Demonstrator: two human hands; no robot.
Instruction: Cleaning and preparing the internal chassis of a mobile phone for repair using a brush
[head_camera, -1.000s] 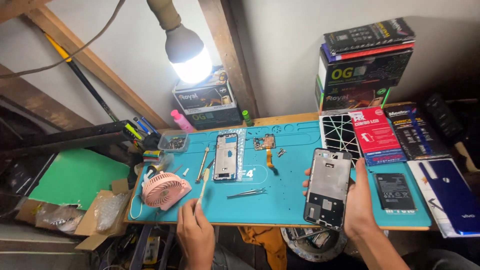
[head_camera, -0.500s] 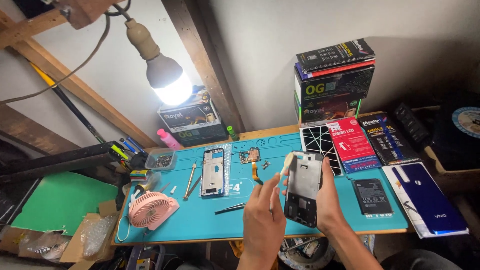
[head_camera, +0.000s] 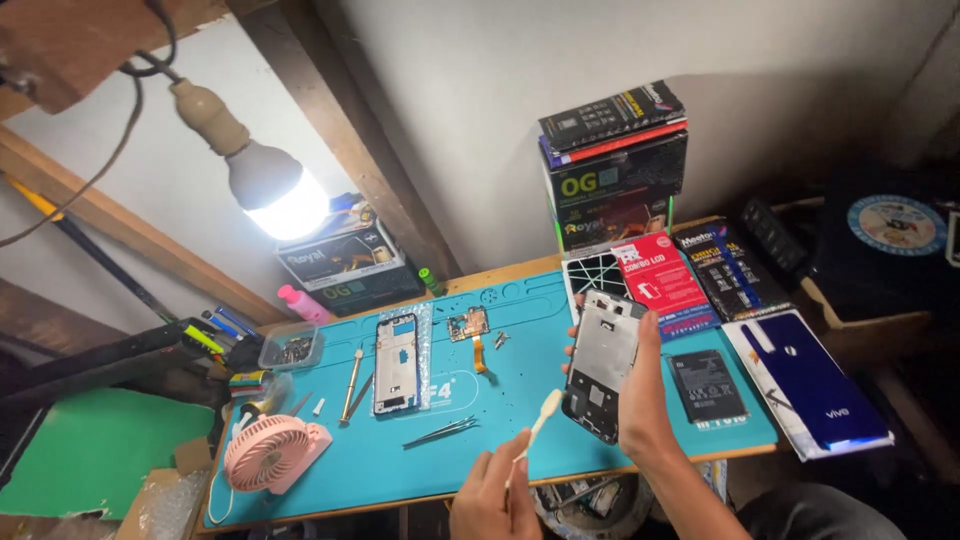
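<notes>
At a repair bench under a lit bare bulb (head_camera: 275, 195), a small pink round desk fan (head_camera: 268, 452) lies at about eight o'clock on the teal silicone work mat (head_camera: 520, 390). Moving right, a thin brass-coloured screwdriver (head_camera: 351, 385) lies just beside a second blue-edged phone frame (head_camera: 396, 363), with a small circuit board with an orange flex cable (head_camera: 470, 328) at twelve o'clock and steel tweezers (head_camera: 441, 431) near the mat's middle.

At six o'clock, the left hand (head_camera: 492, 497) has its fingers pinched narrowly round a slim cream plastic pry stick (head_camera: 536, 432), its tip raised toward the silver-grey bare phone mid-frame (head_camera: 599, 365). The right hand (head_camera: 645, 395) holds that frame tilted above the mat at around four o'clock, its thumb on the frame's right edge; the fingers behind cannot be seen.

To the right lie a flat black phone battery (head_camera: 706, 386) and a glossy blue phone back cover (head_camera: 808, 382), with stacked black cardboard boxes (head_camera: 615, 170) at one o'clock.

The frame is gripped only by its edges in mid-air, so a hard push from the stick could likely twist it loose onto the mat. The stick's soft tip might also slip and scrape the small parts still set in the frame's lower end.
</notes>
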